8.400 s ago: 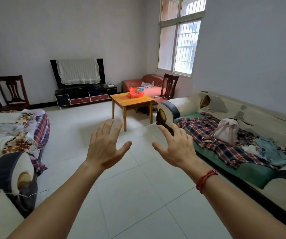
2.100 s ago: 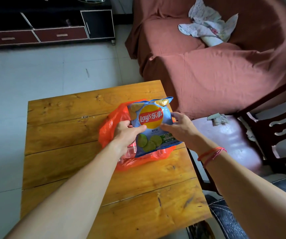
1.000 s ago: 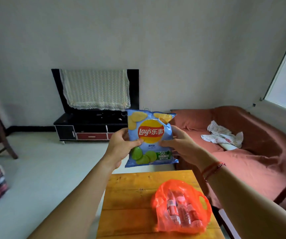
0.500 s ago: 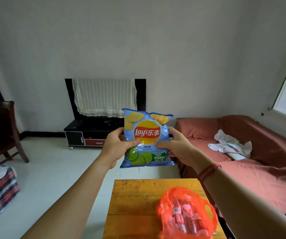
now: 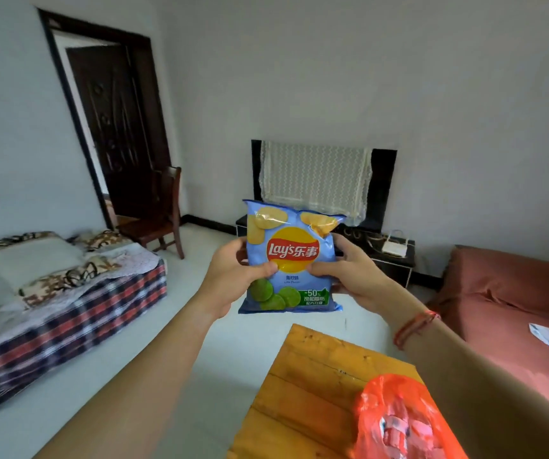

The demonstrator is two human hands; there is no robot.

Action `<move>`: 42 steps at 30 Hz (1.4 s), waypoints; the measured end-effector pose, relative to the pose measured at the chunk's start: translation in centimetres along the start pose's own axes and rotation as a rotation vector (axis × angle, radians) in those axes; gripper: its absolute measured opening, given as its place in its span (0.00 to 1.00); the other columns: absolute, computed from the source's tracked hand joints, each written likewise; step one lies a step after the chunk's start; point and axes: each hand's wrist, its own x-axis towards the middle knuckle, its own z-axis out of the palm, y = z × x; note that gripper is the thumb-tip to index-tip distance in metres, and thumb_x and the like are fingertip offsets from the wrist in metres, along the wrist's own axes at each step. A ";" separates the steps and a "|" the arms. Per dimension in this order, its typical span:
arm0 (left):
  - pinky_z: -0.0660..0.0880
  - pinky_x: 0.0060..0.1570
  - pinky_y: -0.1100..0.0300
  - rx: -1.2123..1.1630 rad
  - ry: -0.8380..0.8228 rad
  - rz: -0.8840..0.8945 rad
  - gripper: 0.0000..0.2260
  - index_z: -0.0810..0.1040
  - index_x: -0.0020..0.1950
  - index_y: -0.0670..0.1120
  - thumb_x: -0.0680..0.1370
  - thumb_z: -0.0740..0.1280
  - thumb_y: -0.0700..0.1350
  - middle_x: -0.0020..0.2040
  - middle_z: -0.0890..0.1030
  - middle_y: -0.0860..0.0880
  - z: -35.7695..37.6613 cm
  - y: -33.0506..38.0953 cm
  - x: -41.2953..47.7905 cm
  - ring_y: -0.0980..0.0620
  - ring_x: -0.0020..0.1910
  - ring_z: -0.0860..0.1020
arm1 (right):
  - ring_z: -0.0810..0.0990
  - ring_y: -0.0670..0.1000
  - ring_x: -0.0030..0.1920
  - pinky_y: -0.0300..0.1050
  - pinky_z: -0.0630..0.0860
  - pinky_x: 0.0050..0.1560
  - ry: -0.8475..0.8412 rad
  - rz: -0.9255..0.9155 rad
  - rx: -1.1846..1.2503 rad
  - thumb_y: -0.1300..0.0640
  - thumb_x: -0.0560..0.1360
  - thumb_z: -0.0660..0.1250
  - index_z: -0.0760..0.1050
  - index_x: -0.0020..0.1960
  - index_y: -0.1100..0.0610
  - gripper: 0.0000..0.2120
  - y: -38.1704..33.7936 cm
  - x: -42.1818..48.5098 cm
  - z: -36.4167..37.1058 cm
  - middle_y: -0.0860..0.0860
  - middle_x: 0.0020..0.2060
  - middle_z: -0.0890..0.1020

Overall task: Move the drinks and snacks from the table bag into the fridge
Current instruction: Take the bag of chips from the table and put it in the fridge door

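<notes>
A blue Lay's chip bag (image 5: 291, 246) is held upright in the air in front of me. My left hand (image 5: 230, 276) pinches its left edge and my right hand (image 5: 349, 273) pinches its right edge, thumbs on the front. Below at the lower right, an orange plastic bag (image 5: 399, 422) with bottles inside lies on the wooden table (image 5: 299, 385). No fridge is in view.
A dark door (image 5: 114, 127) with a wooden chair (image 5: 160, 210) beside it stands at the left. A bed with a plaid cover (image 5: 67, 313) fills the left side. A TV stand (image 5: 385, 256) is straight ahead, a red sofa (image 5: 515, 309) at the right.
My view has turned left: the door, chair and bed have come into sight. The table and orange bag have slid to the lower right. Both hands still hold the chip bag.
</notes>
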 end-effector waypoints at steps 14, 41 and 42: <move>0.82 0.46 0.52 0.077 0.498 -0.078 0.15 0.81 0.57 0.43 0.71 0.75 0.33 0.50 0.86 0.48 -17.5 1.6 -14.4 0.47 0.49 0.84 | 0.87 0.53 0.49 0.55 0.84 0.50 -0.543 -0.073 -0.002 0.68 0.71 0.75 0.73 0.65 0.43 0.30 -1.8 1.9 21.7 0.52 0.52 0.87; 0.82 0.43 0.53 0.278 1.471 -0.095 0.17 0.80 0.56 0.44 0.70 0.74 0.31 0.49 0.86 0.45 -36.9 6.4 -46.0 0.45 0.48 0.85 | 0.86 0.52 0.53 0.52 0.83 0.52 -1.547 -0.232 0.096 0.69 0.69 0.77 0.72 0.70 0.48 0.35 -4.9 -10.2 65.8 0.51 0.58 0.85; 0.82 0.43 0.52 0.282 1.511 -0.102 0.17 0.79 0.56 0.43 0.71 0.74 0.31 0.49 0.86 0.45 -36.4 6.6 -46.7 0.45 0.48 0.85 | 0.86 0.53 0.53 0.52 0.84 0.50 -1.587 -0.239 0.098 0.70 0.69 0.76 0.72 0.70 0.48 0.35 -5.1 -10.9 66.4 0.51 0.57 0.85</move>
